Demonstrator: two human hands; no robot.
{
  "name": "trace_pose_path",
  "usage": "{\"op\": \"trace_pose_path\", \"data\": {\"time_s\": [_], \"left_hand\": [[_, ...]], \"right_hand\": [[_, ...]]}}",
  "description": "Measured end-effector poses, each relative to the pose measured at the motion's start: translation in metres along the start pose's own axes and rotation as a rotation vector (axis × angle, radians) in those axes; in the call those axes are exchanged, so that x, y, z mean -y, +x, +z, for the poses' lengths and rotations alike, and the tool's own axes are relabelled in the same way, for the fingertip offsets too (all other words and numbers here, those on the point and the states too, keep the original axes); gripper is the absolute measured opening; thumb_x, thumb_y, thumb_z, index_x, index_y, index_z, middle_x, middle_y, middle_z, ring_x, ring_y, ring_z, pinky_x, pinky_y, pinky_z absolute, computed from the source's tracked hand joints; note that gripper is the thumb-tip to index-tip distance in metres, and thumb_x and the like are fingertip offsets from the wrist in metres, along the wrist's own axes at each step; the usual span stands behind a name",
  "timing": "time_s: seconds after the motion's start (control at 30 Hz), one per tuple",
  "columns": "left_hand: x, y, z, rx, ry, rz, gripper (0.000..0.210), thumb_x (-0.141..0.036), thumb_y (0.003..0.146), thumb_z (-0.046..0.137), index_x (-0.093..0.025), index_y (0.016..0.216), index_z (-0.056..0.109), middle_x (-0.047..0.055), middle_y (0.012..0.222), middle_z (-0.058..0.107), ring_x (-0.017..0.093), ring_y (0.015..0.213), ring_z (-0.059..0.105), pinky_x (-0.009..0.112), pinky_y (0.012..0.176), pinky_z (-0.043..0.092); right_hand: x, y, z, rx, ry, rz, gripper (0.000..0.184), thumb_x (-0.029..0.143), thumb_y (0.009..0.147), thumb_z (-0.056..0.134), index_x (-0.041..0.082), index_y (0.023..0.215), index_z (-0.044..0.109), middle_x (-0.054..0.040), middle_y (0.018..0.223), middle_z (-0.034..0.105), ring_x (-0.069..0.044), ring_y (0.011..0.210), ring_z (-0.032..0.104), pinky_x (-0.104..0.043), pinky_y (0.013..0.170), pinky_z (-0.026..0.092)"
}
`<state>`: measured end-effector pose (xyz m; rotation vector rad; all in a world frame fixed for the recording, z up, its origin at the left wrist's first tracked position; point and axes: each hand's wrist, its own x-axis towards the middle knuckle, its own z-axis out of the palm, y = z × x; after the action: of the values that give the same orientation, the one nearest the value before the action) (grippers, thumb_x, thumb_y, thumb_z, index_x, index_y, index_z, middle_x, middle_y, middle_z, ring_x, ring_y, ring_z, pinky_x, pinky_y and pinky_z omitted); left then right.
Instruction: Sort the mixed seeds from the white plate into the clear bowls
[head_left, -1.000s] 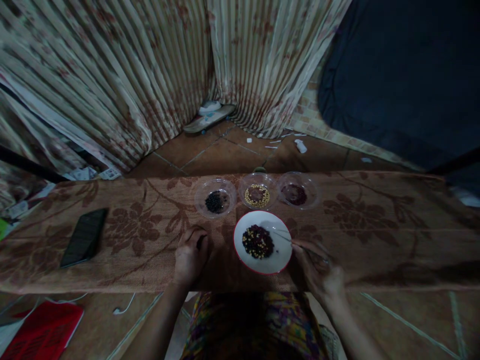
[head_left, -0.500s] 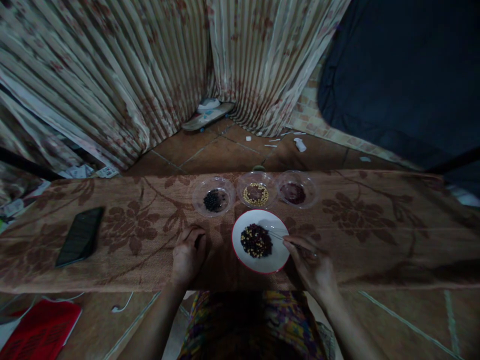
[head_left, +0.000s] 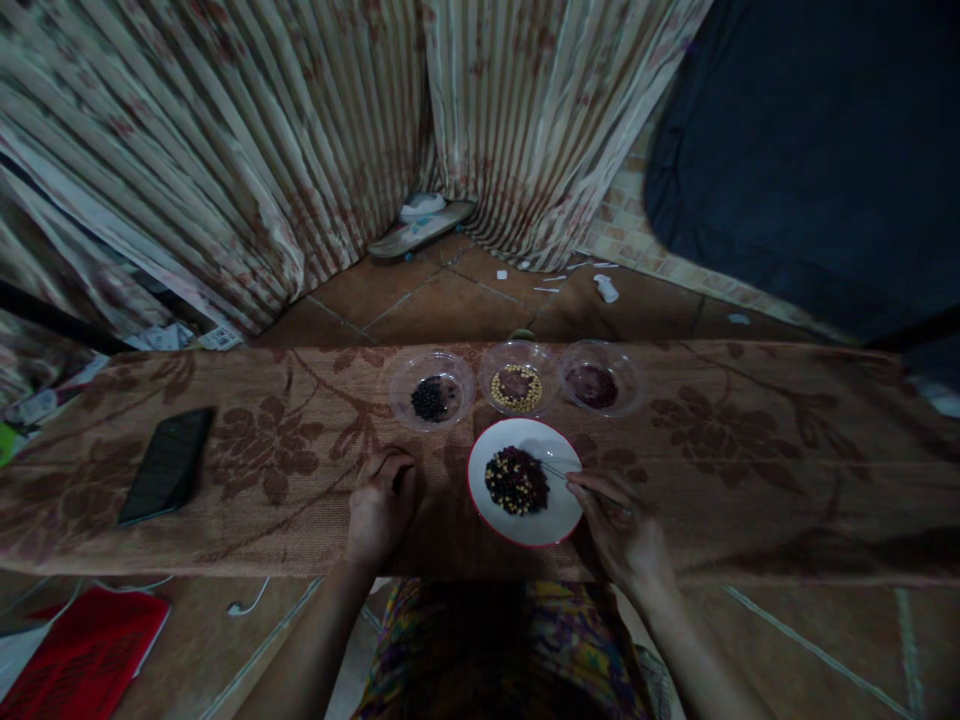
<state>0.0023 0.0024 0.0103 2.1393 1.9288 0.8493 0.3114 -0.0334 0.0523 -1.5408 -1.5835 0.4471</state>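
My right hand (head_left: 626,525) pinches a pair of thin metal tweezers (head_left: 556,471), whose tips reach into the beans on a white red-rimmed plate (head_left: 559,515). Dark, yellow and reddish beans (head_left: 516,480) lie mixed in a heap left of the plate's middle. Loosely curled on the cloth, my left hand (head_left: 381,505) rests left of the plate with nothing visible in it. Behind the plate stand three clear bowls: one with black beans (head_left: 431,398), one with yellow beans (head_left: 516,388), and one with small dark-red beans (head_left: 592,385).
A brown flowered cloth (head_left: 720,500) covers the narrow table. A dark phone (head_left: 166,465) lies at its left. Beyond the table are a skateboard (head_left: 424,232), striped curtains (head_left: 330,130) and small white scraps on the tiled floor. A red bag (head_left: 94,650) lies at lower left.
The tweezers' two prongs, visibly apart before, now look closer together at the heap. The view has shifted slightly; my left hand stays resting on the cloth.
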Motion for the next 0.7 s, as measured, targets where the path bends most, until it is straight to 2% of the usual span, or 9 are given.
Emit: {"op": "trace_pose_path", "data": {"time_s": [0.13, 0.23, 0.3, 0.43, 0.5, 0.6, 0.7], "left_hand": [[0.0, 0.0, 0.0, -0.009, 0.01, 0.001, 0.017, -0.031, 0.093, 0.05, -0.023, 0.096, 0.064, 0.006, 0.1, 0.068, 0.02, 0.094, 0.066, 0.032, 0.086, 0.053], [0.001, 0.0, 0.0, -0.01, 0.011, 0.014, 0.016, -0.031, 0.094, 0.051, -0.023, 0.096, 0.064, 0.006, 0.1, 0.068, 0.02, 0.094, 0.065, 0.032, 0.087, 0.052], [0.001, 0.0, -0.001, -0.012, 0.006, 0.03, 0.015, -0.031, 0.094, 0.051, -0.024, 0.096, 0.064, 0.005, 0.1, 0.068, 0.02, 0.093, 0.065, 0.032, 0.086, 0.052], [0.001, 0.002, -0.002, -0.03, -0.005, 0.058, 0.017, -0.032, 0.094, 0.049, -0.023, 0.095, 0.063, 0.005, 0.095, 0.068, 0.019, 0.087, 0.066, 0.031, 0.079, 0.053], [0.002, 0.002, -0.002, -0.045, 0.009, 0.058, 0.017, -0.033, 0.094, 0.049, -0.023, 0.095, 0.063, 0.005, 0.096, 0.069, 0.02, 0.086, 0.066, 0.031, 0.077, 0.053], [0.003, 0.002, -0.001, -0.042, 0.01, 0.06, 0.018, -0.033, 0.094, 0.049, -0.023, 0.096, 0.064, 0.006, 0.096, 0.069, 0.02, 0.086, 0.067, 0.03, 0.077, 0.054], [0.003, 0.001, 0.0, -0.029, 0.021, 0.047, 0.018, -0.032, 0.094, 0.049, -0.022, 0.097, 0.065, 0.006, 0.097, 0.069, 0.019, 0.086, 0.067, 0.03, 0.077, 0.054]], "right_hand": [[-0.001, -0.003, -0.001, -0.011, 0.009, -0.027, 0.019, 0.038, 0.092, 0.062, 0.025, 0.088, 0.076, -0.0053, 0.089, 0.076, -0.021, 0.083, 0.071, -0.035, 0.077, 0.059], [0.003, 0.001, -0.011, -0.048, 0.029, -0.033, 0.016, 0.035, 0.092, 0.062, 0.026, 0.09, 0.075, -0.0053, 0.091, 0.075, -0.021, 0.084, 0.071, -0.034, 0.075, 0.058], [0.006, 0.011, -0.022, -0.111, 0.025, -0.045, 0.015, 0.034, 0.091, 0.063, 0.026, 0.091, 0.075, -0.0053, 0.091, 0.075, -0.021, 0.083, 0.071, -0.033, 0.072, 0.058], [0.0, 0.049, -0.046, -0.351, -0.068, -0.081, 0.016, 0.034, 0.09, 0.065, 0.023, 0.086, 0.076, -0.0058, 0.086, 0.076, -0.021, 0.078, 0.071, -0.033, 0.071, 0.056], [-0.009, 0.067, -0.052, -0.38, -0.061, -0.068, 0.019, 0.035, 0.091, 0.063, 0.022, 0.085, 0.076, -0.0066, 0.085, 0.076, -0.021, 0.078, 0.071, -0.034, 0.072, 0.056], [-0.019, 0.076, -0.05, -0.384, -0.009, -0.048, 0.021, 0.036, 0.09, 0.064, 0.02, 0.085, 0.076, -0.008, 0.088, 0.076, -0.021, 0.082, 0.07, -0.034, 0.074, 0.055], [-0.015, 0.061, -0.04, -0.405, 0.013, 0.013, 0.019, 0.037, 0.087, 0.068, 0.02, 0.084, 0.076, -0.0086, 0.089, 0.075, -0.021, 0.082, 0.069, -0.034, 0.072, 0.055]]}}
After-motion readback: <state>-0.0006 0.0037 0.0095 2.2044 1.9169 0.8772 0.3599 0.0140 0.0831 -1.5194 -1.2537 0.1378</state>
